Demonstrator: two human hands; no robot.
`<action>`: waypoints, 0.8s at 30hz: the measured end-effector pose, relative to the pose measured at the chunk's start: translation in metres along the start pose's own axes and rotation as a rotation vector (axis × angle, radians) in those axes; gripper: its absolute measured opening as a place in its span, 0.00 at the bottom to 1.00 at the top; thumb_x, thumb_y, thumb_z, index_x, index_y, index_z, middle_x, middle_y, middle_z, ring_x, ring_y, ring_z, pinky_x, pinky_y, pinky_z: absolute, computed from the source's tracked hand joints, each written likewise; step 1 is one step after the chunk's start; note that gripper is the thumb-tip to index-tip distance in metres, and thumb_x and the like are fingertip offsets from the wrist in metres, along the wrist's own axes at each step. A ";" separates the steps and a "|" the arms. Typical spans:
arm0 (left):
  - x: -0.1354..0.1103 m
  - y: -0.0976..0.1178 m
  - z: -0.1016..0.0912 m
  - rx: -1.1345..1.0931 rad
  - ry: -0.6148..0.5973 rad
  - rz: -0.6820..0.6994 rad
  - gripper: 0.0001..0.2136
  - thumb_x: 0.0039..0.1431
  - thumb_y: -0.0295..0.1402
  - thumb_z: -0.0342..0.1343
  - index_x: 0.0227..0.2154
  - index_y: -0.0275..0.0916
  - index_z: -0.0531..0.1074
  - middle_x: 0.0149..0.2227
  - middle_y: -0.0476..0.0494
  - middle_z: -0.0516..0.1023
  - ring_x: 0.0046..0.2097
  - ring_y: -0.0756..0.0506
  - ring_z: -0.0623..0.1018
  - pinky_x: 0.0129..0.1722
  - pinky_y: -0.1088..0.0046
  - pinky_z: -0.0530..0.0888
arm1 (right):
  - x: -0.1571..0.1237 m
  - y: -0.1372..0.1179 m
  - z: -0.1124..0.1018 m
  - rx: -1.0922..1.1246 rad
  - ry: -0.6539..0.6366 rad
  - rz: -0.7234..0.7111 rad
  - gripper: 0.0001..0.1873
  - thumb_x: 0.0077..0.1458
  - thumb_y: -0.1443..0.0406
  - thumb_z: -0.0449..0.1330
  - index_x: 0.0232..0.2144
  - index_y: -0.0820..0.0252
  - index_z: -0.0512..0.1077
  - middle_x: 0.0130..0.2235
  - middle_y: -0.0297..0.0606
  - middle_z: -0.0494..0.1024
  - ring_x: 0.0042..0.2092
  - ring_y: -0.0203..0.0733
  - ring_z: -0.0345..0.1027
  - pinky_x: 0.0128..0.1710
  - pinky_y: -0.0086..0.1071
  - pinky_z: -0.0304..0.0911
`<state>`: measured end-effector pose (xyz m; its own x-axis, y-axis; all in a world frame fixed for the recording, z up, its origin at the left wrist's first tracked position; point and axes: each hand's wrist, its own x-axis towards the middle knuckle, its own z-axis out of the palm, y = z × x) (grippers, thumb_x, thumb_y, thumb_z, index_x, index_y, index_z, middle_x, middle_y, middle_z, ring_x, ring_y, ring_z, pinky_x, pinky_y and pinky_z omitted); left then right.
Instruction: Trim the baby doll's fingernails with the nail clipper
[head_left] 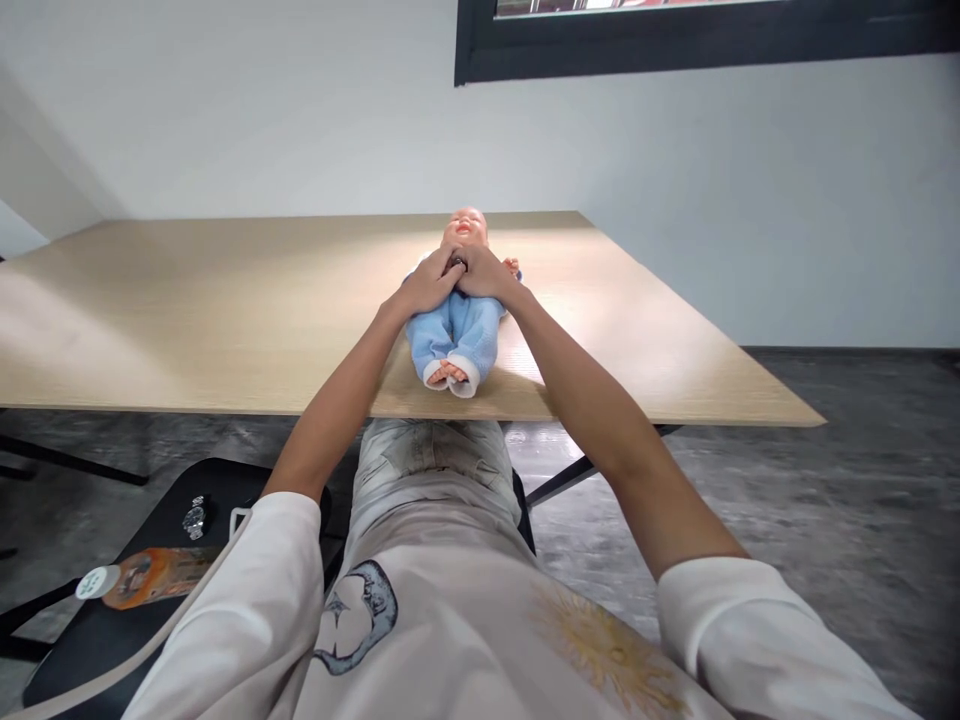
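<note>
Blue-trousered baby doll (455, 330) | hands (431, 283) together, clamped on its middle | orange packet (161, 577) label unreadable

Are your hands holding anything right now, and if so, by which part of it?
Yes. The left hand and right hand are on the baby doll, lying on its back, and clasp it at its middle, meeting over the belly.

Left hand (429, 284) and right hand (486, 275) meet over the middle of a baby doll (456, 335) lying face-up on the worktop (225, 320)
</note>
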<state>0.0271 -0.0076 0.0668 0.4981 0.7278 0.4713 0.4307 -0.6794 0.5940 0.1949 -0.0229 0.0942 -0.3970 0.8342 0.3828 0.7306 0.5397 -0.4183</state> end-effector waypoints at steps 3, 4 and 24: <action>0.000 0.002 0.000 -0.003 0.004 -0.009 0.13 0.73 0.32 0.54 0.56 0.41 0.77 0.55 0.38 0.86 0.60 0.34 0.82 0.70 0.49 0.75 | -0.001 0.000 -0.001 -0.005 -0.004 -0.013 0.14 0.53 0.64 0.62 0.42 0.56 0.79 0.28 0.39 0.75 0.35 0.52 0.68 0.41 0.47 0.72; 0.000 0.003 0.001 -0.006 0.005 -0.011 0.13 0.73 0.32 0.54 0.56 0.41 0.77 0.55 0.38 0.86 0.60 0.34 0.82 0.70 0.49 0.75 | -0.001 0.000 -0.002 -0.008 -0.006 -0.016 0.14 0.53 0.63 0.62 0.43 0.56 0.79 0.27 0.39 0.75 0.35 0.52 0.68 0.42 0.47 0.72; 0.002 0.003 0.005 -0.047 -0.014 -0.029 0.07 0.78 0.39 0.53 0.51 0.46 0.73 0.53 0.40 0.85 0.64 0.31 0.76 0.70 0.47 0.69 | 0.004 0.022 0.004 -0.027 -0.031 0.017 0.09 0.58 0.57 0.67 0.34 0.54 0.75 0.34 0.47 0.79 0.44 0.62 0.74 0.47 0.55 0.73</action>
<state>0.0326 -0.0088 0.0660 0.4964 0.7458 0.4443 0.4094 -0.6524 0.6378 0.2075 -0.0069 0.0833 -0.4007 0.8467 0.3502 0.7520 0.5222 -0.4021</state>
